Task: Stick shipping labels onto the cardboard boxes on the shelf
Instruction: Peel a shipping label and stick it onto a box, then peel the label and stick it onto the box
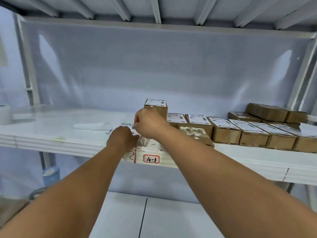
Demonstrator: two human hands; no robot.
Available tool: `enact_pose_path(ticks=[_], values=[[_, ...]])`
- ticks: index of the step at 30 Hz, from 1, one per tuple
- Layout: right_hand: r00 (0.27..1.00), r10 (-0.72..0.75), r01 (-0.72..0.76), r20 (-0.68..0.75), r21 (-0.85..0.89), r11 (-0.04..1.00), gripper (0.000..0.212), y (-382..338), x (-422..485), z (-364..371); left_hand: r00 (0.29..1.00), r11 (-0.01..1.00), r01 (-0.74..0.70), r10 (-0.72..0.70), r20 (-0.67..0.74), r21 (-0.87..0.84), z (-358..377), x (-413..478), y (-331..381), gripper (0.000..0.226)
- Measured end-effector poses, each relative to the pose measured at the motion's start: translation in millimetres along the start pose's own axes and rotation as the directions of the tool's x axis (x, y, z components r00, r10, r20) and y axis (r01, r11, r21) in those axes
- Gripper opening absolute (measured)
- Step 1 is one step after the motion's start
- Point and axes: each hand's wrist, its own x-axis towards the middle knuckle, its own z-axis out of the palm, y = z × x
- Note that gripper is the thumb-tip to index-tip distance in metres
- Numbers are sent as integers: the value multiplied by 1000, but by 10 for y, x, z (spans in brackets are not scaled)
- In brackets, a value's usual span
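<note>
Near the middle of the front edge of the white metal shelf (51, 143), just above a red-bordered tag marked 4-3 (151, 159): presses the left hand (122, 136) palm down, fingers stretched forward, onto the white printed shipping labels (126, 125) lying flat on the shelf. Pinches the right-hand end of those labels with the right hand (148, 123), fingers curled tight and thumb closed against them. Cannot tell whether one label or several sit in the pinch.

Just behind the right hand: a small brown cardboard box (155, 109) stacked on others, with a white label on its top. From there toward the right edge: a row of brown cardboard boxes (253, 133), side by side and touching, each with a white label on top. Under the right wrist, at the front edge: a brown box with torn pale tape (195, 132) across its top. Toward the back right corner: two plain brown cartons (267, 112), lying tilted on further boxes.

On the left half of the shelf, well apart from the boxes: a curled white backing sheet (92, 126). Below the shelf at the left: a pale blue round container (51, 175).
</note>
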Motion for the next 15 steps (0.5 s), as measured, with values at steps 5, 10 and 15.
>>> enact_pose_path(ticks=[5, 10, 15], values=[[986, 161, -164, 34, 125, 979, 29, -29, 131, 309, 999, 1000, 5, -5, -53, 12, 1, -72, 34, 21], [964, 267, -261, 5, 238, 936, 31, 60, 137, 479, 982, 992, -20, 43, -185, 126, 8, -158, 66, 16], [944, 331, -320, 6, 267, 909, 32, 195, 63, 572, 985, 995, -21, 37, -169, 94, 8, -113, 16, 25]])
